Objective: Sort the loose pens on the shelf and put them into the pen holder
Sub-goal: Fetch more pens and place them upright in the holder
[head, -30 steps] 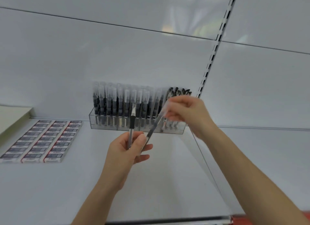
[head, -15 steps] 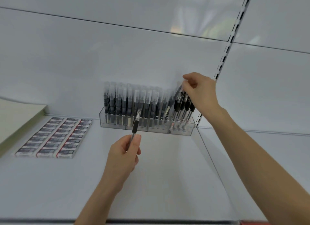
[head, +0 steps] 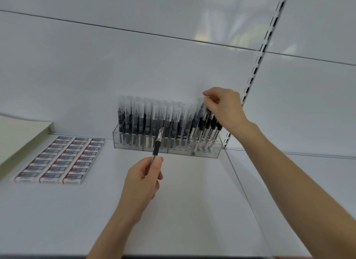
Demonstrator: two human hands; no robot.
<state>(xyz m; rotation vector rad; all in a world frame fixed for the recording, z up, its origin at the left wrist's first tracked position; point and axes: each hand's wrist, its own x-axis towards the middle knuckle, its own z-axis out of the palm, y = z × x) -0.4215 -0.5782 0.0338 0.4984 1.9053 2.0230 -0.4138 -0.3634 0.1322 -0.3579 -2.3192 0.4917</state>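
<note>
With the left hand, low in the centre of the frame, gripping the lower barrel of a black-grip pen, fingers curled round it, pen upright and leaning slightly right, its upper end in front of the pen holder but apart from it. With the right hand, right of centre, reaching over the right end of the holder, fingers curled, thumb and forefinger pinching the top of a leaning pen already standing in that end compartment among others like it. Clear, long, low and divided, set against the back of the white shelf, filled across most of its length by a row of capped pens standing upright. Left of centre, flat on the shelf, three columns of small labelled boxes, packed edge to edge. Further left, at the frame edge, a pale greenish slab, only partly seen. Behind everything, glossy white back panels with faint reflections at upper right, split by a slotted upright running from the top edge down to the holder's right end. Below that, a thin clear divider crossing the shelf toward the lower right.
</note>
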